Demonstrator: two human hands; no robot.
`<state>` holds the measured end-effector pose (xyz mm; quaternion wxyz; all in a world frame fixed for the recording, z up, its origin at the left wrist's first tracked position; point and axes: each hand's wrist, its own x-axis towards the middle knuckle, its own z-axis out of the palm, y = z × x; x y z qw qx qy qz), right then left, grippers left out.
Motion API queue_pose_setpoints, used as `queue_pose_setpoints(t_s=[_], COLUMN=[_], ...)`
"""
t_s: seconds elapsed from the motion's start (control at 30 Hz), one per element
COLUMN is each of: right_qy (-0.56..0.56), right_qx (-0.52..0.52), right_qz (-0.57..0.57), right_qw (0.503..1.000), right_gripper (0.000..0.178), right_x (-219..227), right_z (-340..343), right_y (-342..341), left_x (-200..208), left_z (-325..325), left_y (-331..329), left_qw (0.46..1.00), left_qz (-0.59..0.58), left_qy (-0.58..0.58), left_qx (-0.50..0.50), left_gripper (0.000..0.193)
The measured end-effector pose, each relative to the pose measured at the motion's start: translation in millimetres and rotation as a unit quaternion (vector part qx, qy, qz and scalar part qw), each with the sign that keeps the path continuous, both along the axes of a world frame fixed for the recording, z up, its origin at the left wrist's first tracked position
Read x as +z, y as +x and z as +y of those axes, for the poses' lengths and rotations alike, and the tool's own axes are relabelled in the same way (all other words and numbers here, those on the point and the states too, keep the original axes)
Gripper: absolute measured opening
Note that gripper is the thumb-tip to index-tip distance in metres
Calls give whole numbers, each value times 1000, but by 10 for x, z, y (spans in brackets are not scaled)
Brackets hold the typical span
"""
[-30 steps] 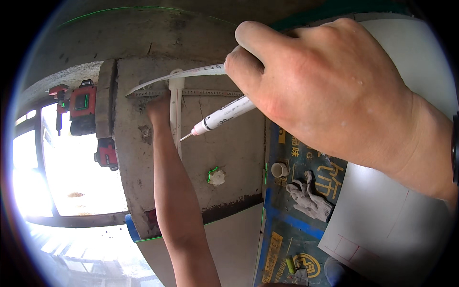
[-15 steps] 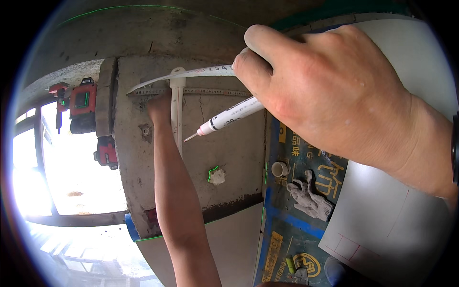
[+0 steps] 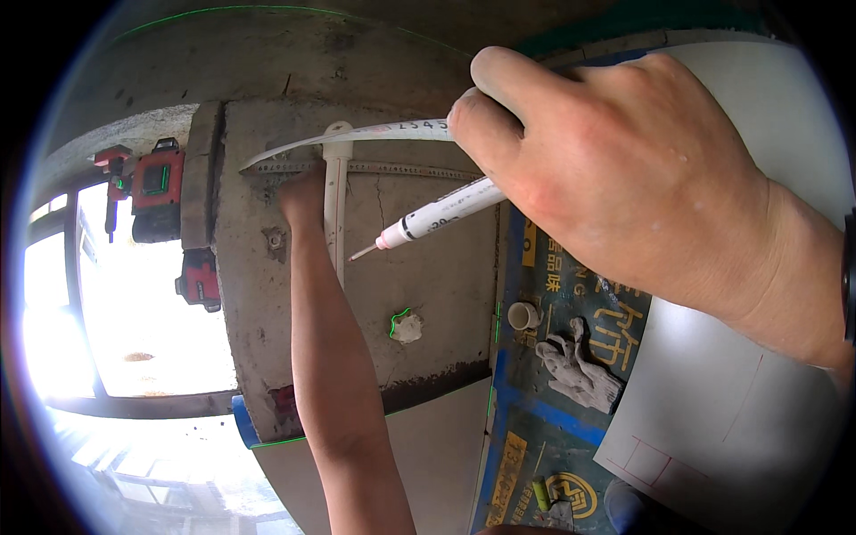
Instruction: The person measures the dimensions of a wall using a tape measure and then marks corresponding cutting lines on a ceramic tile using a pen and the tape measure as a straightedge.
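Note:
My right hand is closed around a white marker pen, its thin tip pointing down and left. The same hand pinches the end of a numbered white measuring tape. That tape stretches left to the far end of a second numbered strip, which lies across the grey concrete surface. My left hand is curled against this strip at its left part; its fingertips are hidden. Beside the left hand a white bar with a rounded, holed end crosses the strip at right angles.
Left of the concrete stand a red and black laser level and another red device. Green laser lines cross the surfaces. A grey glove and a small white cup lie at the right, near a pale board with red lines.
My right hand has shifted slightly to the right with the marker and the tape end. My left hand stays at the strip; the whole view has moved a little.

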<state>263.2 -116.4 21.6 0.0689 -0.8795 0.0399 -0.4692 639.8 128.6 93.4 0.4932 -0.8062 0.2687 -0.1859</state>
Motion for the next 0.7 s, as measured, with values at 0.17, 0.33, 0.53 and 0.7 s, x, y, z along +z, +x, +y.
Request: queue_pose_setpoints(t_s=[0.17, 0.33, 0.53, 0.7], right_qy=[25, 22, 12, 27], right_qx=[38, 39, 58, 44], right_qz=[27, 13, 18, 35], right_qw=[999, 999, 998, 998], right_gripper=[16, 17, 18, 19], right_x=[93, 88, 102, 104], right_z=[-26, -7, -62, -9], right_y=[-97, -73, -95, -114], left_x=[25, 96, 33, 95], left_z=[102, 246, 158, 224], left_y=[129, 317, 237, 205], left_qw=[994, 991, 996, 998], left_qz=[38, 78, 55, 39], left_qy=[-95, -100, -62, -36], left_qx=[-44, -47, -40, -40], left_gripper=[28, 28, 26, 27])
